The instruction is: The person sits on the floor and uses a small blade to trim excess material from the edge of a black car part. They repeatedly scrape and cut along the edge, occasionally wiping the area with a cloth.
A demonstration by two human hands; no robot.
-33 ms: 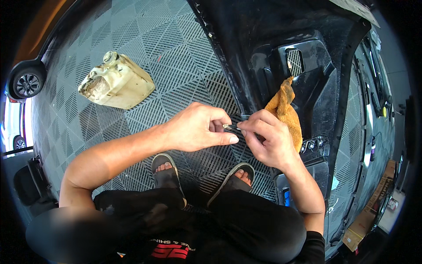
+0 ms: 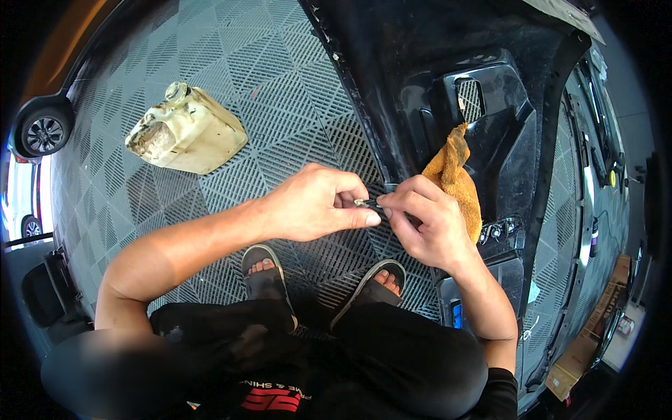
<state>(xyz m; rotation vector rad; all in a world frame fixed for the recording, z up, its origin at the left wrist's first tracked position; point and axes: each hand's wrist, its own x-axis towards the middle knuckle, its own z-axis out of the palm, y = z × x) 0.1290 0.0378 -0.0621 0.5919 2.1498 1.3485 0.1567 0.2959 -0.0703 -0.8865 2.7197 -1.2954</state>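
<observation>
My left hand (image 2: 315,203) and my right hand (image 2: 428,220) meet in the middle of the view, fingertips almost touching. Between them is a small dark piece with a pale end (image 2: 360,202). The left thumb and fingers close around its pale end, while the right fingertips pinch its dark end. Its exact kind is too small and too covered to make out. Just beyond the right hand, an orange cloth (image 2: 458,189) lies draped over a large black moulded panel (image 2: 413,105), which looks like a car bumper or trim part.
A stained cream plastic jug (image 2: 210,133), cut open on one side, stands on the grey grid floor (image 2: 280,91) at the left. My sandalled feet (image 2: 266,276) are below the hands. Cardboard boxes (image 2: 581,346) lie at the lower right. A car wheel (image 2: 44,133) shows far left.
</observation>
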